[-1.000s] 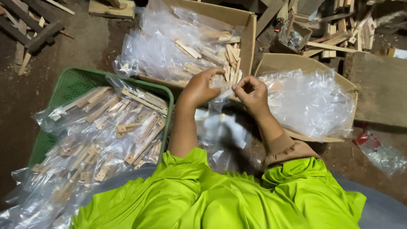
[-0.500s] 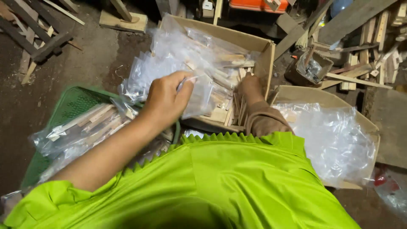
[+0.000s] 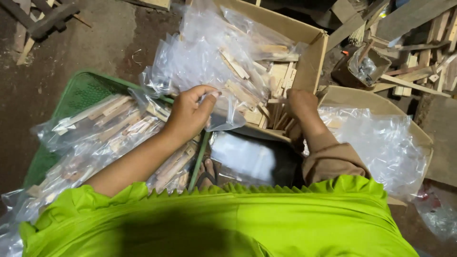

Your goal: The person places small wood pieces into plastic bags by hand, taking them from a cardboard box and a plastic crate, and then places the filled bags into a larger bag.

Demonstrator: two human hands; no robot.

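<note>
left hand [image 3: 188,114] pinches plastic bag [image 3: 223,112] | cardboard box [image 3: 312,62] behind | green basket [image 3: 78,95] left

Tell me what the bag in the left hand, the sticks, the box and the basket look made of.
Bag: thin clear plastic film, glossy and wrinkled, see-through.
Sticks: pale raw wood, matte, apparently unpainted.
Box: brown cardboard, dull, with a folded edge.
Basket: green moulded plastic, likely, judging by its mesh wall.

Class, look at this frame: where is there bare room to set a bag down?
Bare dirt floor lies open left of the brown cardboard box, above the green plastic basket. Basket and box are crowded with bagged wooden sticks; scrap wood clutters the right.
</note>
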